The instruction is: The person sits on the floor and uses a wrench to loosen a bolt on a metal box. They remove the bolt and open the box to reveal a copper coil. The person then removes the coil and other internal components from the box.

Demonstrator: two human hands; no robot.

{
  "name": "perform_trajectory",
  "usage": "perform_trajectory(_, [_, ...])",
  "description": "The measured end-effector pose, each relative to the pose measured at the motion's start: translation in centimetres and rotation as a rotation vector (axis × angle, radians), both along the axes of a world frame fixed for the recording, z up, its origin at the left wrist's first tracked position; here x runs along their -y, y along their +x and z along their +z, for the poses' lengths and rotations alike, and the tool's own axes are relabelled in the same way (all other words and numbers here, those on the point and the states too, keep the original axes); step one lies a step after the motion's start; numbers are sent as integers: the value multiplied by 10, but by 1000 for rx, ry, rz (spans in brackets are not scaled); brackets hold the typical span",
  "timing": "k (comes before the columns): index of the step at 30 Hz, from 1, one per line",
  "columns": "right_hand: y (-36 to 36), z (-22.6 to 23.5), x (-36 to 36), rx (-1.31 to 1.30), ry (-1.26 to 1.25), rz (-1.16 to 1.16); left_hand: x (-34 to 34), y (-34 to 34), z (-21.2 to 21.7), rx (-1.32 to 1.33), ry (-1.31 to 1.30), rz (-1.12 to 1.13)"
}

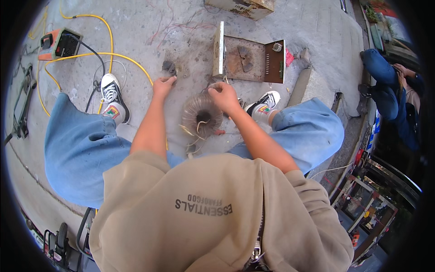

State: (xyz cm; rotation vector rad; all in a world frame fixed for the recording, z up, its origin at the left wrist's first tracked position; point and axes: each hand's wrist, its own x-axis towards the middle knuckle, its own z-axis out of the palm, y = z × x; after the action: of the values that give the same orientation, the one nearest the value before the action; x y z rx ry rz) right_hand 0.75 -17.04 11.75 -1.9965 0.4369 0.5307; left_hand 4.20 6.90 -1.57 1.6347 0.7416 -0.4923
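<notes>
Your shirt sits behind your half-curled left hand and right hand, coil by the latter; grips unclear.

One wound coil and two rusty boxes show.

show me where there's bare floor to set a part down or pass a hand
Free: concrete between the yellow cable and red wires, ahead of the left hand. Another patch lies right of the case, past the stone. Crowded: around the coil, with the right hand, pale leads and right shoe close together.
</notes>
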Motion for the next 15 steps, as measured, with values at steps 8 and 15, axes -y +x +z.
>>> perform_trajectory(8, [24,94,45,-3,216,74,85,9,128,210,-599,-46])
perform_trajectory(15, [24,141,102,-17,355,-3,143,-15,183,859,37,-398])
